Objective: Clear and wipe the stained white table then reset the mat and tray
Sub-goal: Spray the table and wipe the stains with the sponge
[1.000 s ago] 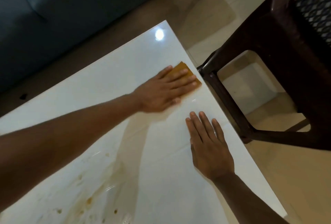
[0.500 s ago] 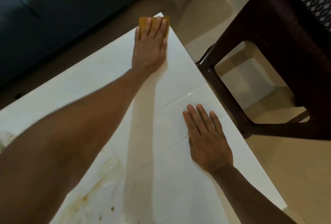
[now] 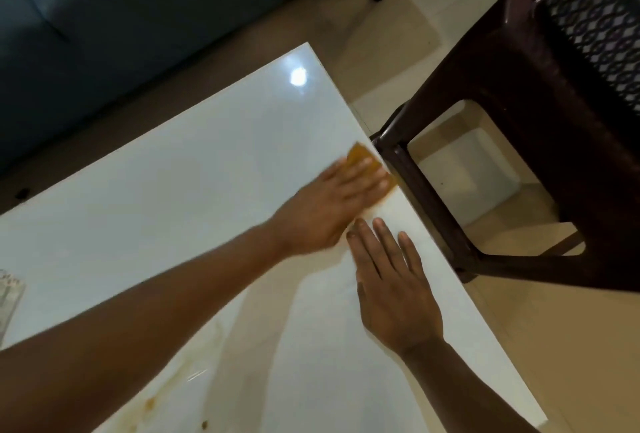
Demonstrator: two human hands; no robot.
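There were two hands, one orange cloth, one white table, one dark stool and one sofa.

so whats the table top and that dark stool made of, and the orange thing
Table top: glossy white, likely glass or polished stone; it mirrors a lamp. Stool: dark brown, probably moulded plastic, going by its shiny rounded legs and lattice seat. Orange pad under the left hand: probably sponge or cloth; blurred.

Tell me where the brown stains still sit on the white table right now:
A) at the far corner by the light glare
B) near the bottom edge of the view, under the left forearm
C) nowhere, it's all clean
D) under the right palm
B: brown stains mark the white table beside the left forearm, short of the yellow cloth under the left hand.
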